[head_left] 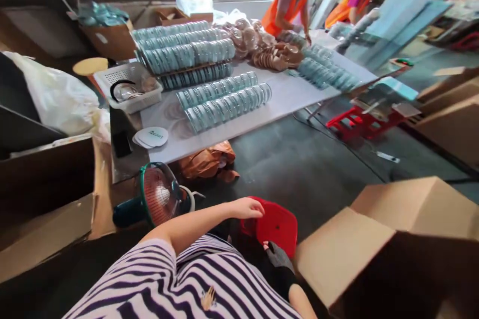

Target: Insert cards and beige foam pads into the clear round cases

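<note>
head view | step: both hands steady a red stool on the near floor | left hand grip curled over its far-left edge | right hand, gloved, grip closed on its near edge | next likely needs a firm lift, clear of cardboard box at right | bench far

A small red plastic stool with a glossy, rounded-square seat sits low on the dark floor, just left of an open brown cardboard box; its seat tilts toward the camera; its rear edge and near corner are covered, the legs hidden from view.
</note>
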{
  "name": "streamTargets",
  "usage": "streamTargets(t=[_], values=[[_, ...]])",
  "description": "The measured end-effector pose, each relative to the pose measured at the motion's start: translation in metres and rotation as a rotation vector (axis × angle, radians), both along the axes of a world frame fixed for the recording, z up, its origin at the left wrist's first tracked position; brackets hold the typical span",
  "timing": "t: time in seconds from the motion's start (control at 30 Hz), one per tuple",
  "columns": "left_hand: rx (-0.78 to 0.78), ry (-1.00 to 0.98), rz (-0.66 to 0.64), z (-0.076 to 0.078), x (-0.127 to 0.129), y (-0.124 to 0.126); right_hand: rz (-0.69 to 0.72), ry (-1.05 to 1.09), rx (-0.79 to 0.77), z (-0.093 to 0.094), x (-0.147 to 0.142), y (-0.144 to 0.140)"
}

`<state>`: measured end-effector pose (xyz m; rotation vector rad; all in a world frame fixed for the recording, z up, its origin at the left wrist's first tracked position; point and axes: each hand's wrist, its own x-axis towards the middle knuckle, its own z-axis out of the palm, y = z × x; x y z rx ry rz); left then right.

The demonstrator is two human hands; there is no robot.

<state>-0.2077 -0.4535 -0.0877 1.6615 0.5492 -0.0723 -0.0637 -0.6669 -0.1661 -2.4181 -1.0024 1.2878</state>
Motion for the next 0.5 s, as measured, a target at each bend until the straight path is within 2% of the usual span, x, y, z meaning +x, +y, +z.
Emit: streamTargets(t=[0.1, 0.17, 0.23, 0.33, 0.4, 0.43, 0.5], values=[[-0.229, 0.043, 0.465, -0.019, -0.004, 0.051, 0.09, 0.029, 0.096, -0.014, 0.05, 0.06], [-0.301, 0.05, 0.733, -0.03, -0.007, 0.086, 0.116, 0.011, 0.135, -0.014, 0.077, 0.11], [-0.315, 0.049, 0.94, -0.04, -0.011, 0.123, 0.136, 0.006, 0.128, -0.012, 0.098, 0.161], [-0.323, 0.028, 1.173, -0.049, -0.018, 0.18, 0.179, 0.028, 0.102, -0.007, 0.122, 0.228], [-0.256, -0.014, 1.32, -0.052, -0.025, 0.217, 0.203, 0.05, 0.113, -0.006, 0.139, 0.27], [-0.173, -0.03, 1.409, -0.052, -0.03, 0.234, 0.204, 0.064, 0.128, -0.004, 0.149, 0.29], [0.091, -0.02, 1.591, -0.051, -0.043, 0.265, 0.182, 0.098, 0.188, 0.001, 0.173, 0.335]])
